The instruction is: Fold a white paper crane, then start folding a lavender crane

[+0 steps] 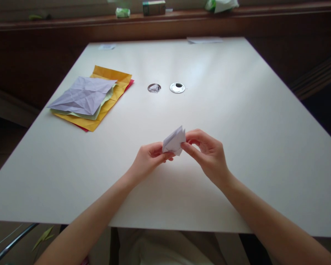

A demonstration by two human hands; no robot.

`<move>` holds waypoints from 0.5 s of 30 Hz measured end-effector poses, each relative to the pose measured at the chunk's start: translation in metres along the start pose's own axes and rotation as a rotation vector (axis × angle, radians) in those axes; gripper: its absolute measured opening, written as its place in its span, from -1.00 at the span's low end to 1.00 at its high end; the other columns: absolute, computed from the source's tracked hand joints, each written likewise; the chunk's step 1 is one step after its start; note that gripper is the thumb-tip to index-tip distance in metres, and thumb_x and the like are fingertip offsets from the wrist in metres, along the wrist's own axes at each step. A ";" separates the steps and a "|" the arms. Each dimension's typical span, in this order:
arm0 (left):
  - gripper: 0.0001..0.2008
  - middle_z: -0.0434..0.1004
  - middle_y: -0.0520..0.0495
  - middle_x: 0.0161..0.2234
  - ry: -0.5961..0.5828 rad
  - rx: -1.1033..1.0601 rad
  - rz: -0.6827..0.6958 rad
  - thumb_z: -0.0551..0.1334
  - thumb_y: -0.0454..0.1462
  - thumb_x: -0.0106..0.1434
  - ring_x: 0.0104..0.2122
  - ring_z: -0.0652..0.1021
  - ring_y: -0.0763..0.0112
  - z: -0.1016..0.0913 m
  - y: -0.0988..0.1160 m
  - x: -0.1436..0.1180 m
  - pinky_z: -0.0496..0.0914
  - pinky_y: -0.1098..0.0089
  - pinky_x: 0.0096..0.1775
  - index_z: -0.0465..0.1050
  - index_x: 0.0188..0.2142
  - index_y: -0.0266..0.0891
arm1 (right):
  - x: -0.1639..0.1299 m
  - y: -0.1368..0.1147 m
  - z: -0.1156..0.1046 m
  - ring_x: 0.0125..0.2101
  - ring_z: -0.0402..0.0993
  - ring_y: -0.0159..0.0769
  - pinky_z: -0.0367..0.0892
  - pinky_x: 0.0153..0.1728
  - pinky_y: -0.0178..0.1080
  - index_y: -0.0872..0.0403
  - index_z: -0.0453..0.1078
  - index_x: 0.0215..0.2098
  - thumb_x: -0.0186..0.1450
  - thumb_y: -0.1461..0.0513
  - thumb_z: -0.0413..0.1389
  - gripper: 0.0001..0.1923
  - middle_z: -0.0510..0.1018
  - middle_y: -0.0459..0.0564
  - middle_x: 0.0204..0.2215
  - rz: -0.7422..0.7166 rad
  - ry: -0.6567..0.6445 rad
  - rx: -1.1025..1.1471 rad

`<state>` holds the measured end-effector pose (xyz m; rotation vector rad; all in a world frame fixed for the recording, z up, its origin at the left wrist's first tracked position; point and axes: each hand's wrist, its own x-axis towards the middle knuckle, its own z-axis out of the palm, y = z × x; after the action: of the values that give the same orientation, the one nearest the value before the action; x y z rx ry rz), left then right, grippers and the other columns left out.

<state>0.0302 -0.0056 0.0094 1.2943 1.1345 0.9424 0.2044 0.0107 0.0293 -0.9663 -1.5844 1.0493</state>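
Observation:
A small piece of folded white paper (174, 141), with several layers and pointed corners, is held just above the front half of the table. My left hand (151, 156) grips its lower left edge, thumb in front and the other fingers behind. At its right edge, my right hand (206, 151) pinches the paper between thumb and index finger. The fingers behind the paper are partly hidden.
Creased lilac, pale green, yellow and red sheets lie stacked (84, 95) at the left of the white table (237, 121). Two round cable holes (177, 88) sit mid-table. White papers (204, 40) lie at the far edge. A small box (153, 7) stands on the ledge beyond.

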 end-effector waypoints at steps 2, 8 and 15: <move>-0.82 0.56 -0.02 -0.48 0.059 0.026 0.017 0.29 -0.17 0.10 -0.45 0.55 0.41 -0.001 0.000 0.001 0.40 0.48 -0.44 0.52 -0.37 -0.25 | 0.000 -0.001 -0.001 -0.33 0.39 -0.35 0.32 -0.32 -0.23 0.01 0.43 -0.28 0.19 0.26 0.15 -0.90 0.48 -0.07 -0.34 -0.052 0.054 0.004; -0.84 0.58 -0.01 -0.41 0.114 0.128 0.098 0.28 -0.18 0.12 -0.39 0.55 0.41 -0.002 0.002 -0.001 0.41 0.46 -0.35 0.53 -0.36 -0.22 | -0.002 -0.004 -0.002 -0.38 0.38 -0.35 0.33 -0.36 -0.22 -0.01 0.44 -0.33 0.13 0.34 0.19 -0.85 0.44 -0.08 -0.40 -0.251 0.138 -0.090; -0.84 0.58 0.00 -0.28 0.096 0.174 0.129 0.25 -0.20 0.15 -0.27 0.54 0.37 -0.001 0.005 -0.001 0.40 0.44 -0.26 0.53 -0.29 -0.18 | -0.001 -0.005 -0.002 -0.41 0.42 -0.34 0.37 -0.41 -0.22 0.00 0.45 -0.33 0.11 0.35 0.20 -0.84 0.46 -0.06 -0.41 -0.357 0.111 -0.164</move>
<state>0.0294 -0.0064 0.0141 1.4906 1.2412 1.0272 0.2059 0.0085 0.0337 -0.7944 -1.6916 0.6179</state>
